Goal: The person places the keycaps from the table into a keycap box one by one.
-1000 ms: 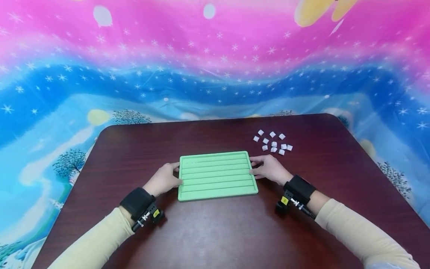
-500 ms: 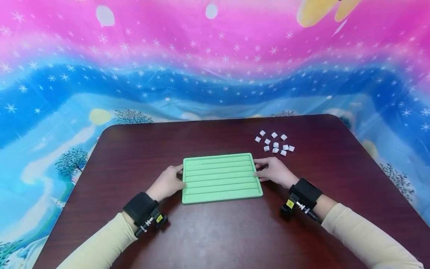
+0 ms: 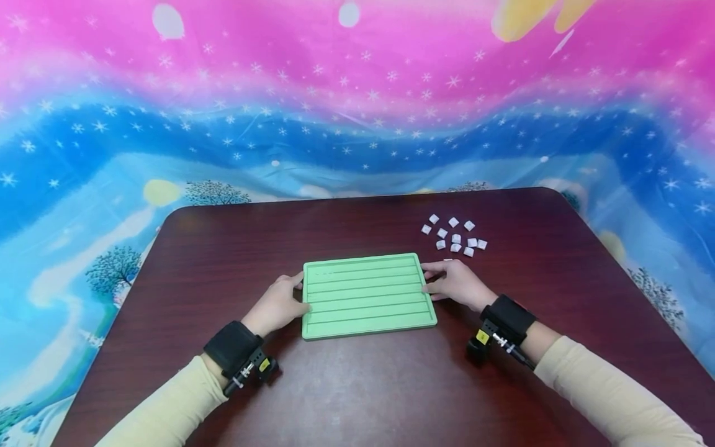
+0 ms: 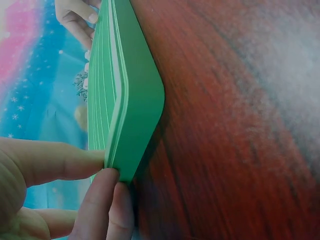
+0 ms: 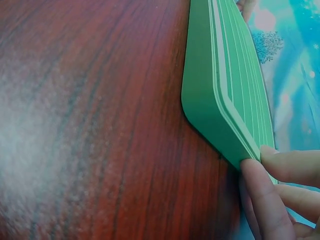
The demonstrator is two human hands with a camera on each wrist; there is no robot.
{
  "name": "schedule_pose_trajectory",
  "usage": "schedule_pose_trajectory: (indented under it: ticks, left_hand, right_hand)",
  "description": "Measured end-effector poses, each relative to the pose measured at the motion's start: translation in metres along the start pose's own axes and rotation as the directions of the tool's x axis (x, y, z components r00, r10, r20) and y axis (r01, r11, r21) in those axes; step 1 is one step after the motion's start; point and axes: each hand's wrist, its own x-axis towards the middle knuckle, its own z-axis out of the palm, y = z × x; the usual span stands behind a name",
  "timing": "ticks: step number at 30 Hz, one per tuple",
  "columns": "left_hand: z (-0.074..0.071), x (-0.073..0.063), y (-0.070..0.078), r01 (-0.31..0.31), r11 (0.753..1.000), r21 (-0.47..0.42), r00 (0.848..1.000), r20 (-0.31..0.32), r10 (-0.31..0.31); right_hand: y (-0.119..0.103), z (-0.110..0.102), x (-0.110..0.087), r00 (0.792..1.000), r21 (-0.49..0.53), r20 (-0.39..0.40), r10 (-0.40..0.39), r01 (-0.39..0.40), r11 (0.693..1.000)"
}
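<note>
A light green rectangular tray [image 3: 365,305] with raised parallel ridges lies in the middle of the table in the head view. At its left edge, my left hand [image 3: 276,305] holds it, the thumb over the rim and other fingers against the side wall. The right hand [image 3: 459,285] grips the opposite short edge in the same manner. In the left wrist view the fingers [image 4: 95,205] press the tray's corner side [image 4: 137,100]. The right wrist view has the thumb [image 5: 290,165] on the rim and a finger on the outer wall.
Several small white square pieces [image 3: 456,238] lie scattered beyond the right hand. A sliver of white shows right behind that hand. The dark red-brown wooden table [image 3: 357,391] ends at a patterned cloth backdrop [image 3: 357,124].
Over the last second the tray has slid slightly to the right and a little nearer, with both hands holding it. Since half a second ago it has hardly moved. The white pieces stay put.
</note>
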Motion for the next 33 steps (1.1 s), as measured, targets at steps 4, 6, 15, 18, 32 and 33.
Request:
schedule_pose_trajectory:
  ticks: [4, 6, 15, 18, 32, 33]
  left_hand:
    - [0.002, -0.002, -0.002, 0.01, 0.999, -0.04, 1.0, 0.002, -0.01]
    - [0.003, -0.003, -0.003, 0.01, 0.998, -0.061, 1.0, 0.006, -0.01]
    - [0.002, -0.007, -0.006, -0.014, 0.994, -0.107, 1.0, 0.02, 0.017]
    - [0.001, -0.007, -0.005, -0.015, 0.994, -0.109, 1.0, 0.02, 0.017]
    - [0.003, -0.007, -0.003, -0.009, 0.994, -0.11, 1.0, 0.012, 0.011]
    - [0.003, -0.007, -0.003, -0.008, 0.994, -0.11, 1.0, 0.011, 0.009]
  right_hand:
    - [-0.003, -0.001, 0.001, 1.0, -0.005, 0.005, 0.009, -0.009, 1.0]
    - [-0.003, -0.001, 0.002, 1.0, -0.017, 0.012, 0.013, -0.013, 1.0]
    - [-0.005, -0.003, 0.005, 1.0, -0.057, 0.019, 0.019, -0.018, 0.998]
    - [-0.006, -0.005, 0.005, 1.0, -0.089, 0.018, 0.022, -0.02, 0.996]
    - [-0.033, -0.039, 0.0, 0.976, -0.469, -0.047, -0.215, 0.168, 0.867]
    - [-0.035, -0.042, -0.001, 0.969, -0.482, -0.058, -0.24, 0.183, 0.857]
